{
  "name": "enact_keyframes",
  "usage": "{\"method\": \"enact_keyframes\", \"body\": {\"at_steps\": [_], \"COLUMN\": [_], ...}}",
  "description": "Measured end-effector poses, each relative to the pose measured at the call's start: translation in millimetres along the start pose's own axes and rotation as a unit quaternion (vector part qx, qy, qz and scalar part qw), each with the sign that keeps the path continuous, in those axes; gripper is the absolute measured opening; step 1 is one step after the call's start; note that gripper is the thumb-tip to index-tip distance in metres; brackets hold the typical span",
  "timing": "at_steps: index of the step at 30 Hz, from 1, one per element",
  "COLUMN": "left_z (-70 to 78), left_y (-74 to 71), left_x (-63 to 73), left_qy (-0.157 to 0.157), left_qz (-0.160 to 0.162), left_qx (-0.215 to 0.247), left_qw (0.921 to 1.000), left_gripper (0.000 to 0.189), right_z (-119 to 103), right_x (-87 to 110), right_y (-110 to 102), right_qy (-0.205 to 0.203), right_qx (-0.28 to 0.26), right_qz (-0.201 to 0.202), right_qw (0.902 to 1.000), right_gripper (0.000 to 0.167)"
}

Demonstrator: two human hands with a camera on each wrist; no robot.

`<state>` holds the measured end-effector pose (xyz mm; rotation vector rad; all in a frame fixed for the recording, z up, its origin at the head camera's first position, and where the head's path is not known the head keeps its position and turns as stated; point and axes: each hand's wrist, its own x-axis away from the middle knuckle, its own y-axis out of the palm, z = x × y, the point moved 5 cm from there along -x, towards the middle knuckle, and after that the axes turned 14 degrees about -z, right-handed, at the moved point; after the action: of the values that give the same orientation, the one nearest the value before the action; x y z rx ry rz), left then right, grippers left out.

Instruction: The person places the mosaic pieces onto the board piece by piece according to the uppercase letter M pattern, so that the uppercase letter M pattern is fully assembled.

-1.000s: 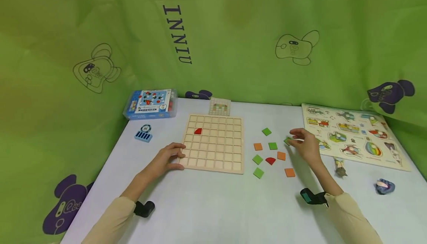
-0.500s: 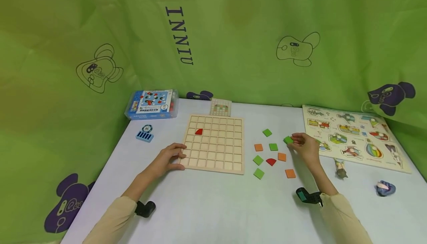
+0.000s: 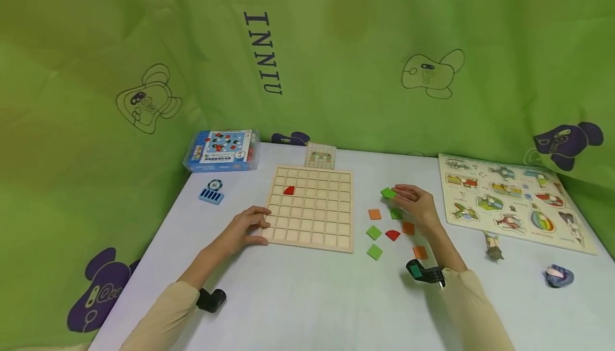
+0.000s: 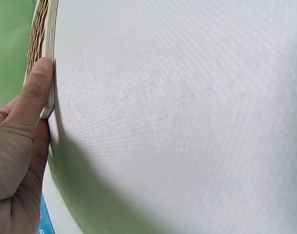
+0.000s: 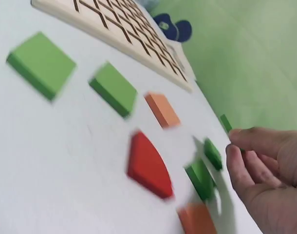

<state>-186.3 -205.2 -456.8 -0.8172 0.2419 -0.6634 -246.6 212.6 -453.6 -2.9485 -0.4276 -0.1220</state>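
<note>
A square wooden grid board (image 3: 308, 215) lies on the table with one red quarter-round tile (image 3: 289, 190) in a cell. My left hand (image 3: 247, 227) grips its near left corner, the thumb (image 4: 40, 78) against the edge in the left wrist view. Between thumb and fingertips, my right hand (image 3: 417, 205) pinches a green square tile (image 5: 226, 123) above the loose tiles. Beneath this hand lies another green tile (image 3: 396, 214), partly hidden. Nearby are more green tiles (image 3: 374, 232), orange square tiles (image 3: 375, 214) and a second red quarter-round tile (image 3: 393, 235).
A small pattern card (image 3: 320, 156) lies behind the board. At the back left is a boxed set (image 3: 223, 151) with a blue counter toy (image 3: 212, 192) before it. On the right are a picture puzzle board (image 3: 509, 199), a small figure (image 3: 493, 247) and a blue-grey toy (image 3: 558, 276).
My right hand has picked up the green tile that lay at the right of the group and carried it leftward over the other tiles. My left hand stays on the board's corner.
</note>
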Motion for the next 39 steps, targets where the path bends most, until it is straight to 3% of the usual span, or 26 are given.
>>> {"method": "enact_keyframes", "body": {"at_steps": [18,21,27,34,39], "left_z": [1.6,1.7,1.2,-0.7,-0.3], "left_y": [-1.0,-1.4,0.8,2.3,1.1], "left_x": [3.3,4.2,3.2,1.1,0.5], "left_qy": [0.010,0.003,-0.008,-0.014,-0.017], "left_qz": [0.013,0.011,-0.002,-0.009,-0.007], "left_qx": [-0.008,-0.006,0.021,0.045,0.025], "left_qw": [0.9998,0.9999,0.9997,0.9989,0.9995], "left_gripper": [0.031,0.030,0.032,0.026,0.030], "right_z": [-14,-17,-24,-29,-32], "right_x": [-56.6,-65.2,-79.6,-88.1,-91.5], "right_y": [107,127,157,173,178], "right_qy": [-0.035,-0.052,-0.111,-0.130,-0.129], "right_qx": [-0.098,-0.076,0.035,0.108,0.124], "right_qz": [-0.087,-0.103,-0.127,-0.121,-0.125], "right_qw": [0.9907,0.9904,0.9850,0.9781,0.9759], "right_gripper": [0.043,0.040,0.036,0.033,0.036]}}
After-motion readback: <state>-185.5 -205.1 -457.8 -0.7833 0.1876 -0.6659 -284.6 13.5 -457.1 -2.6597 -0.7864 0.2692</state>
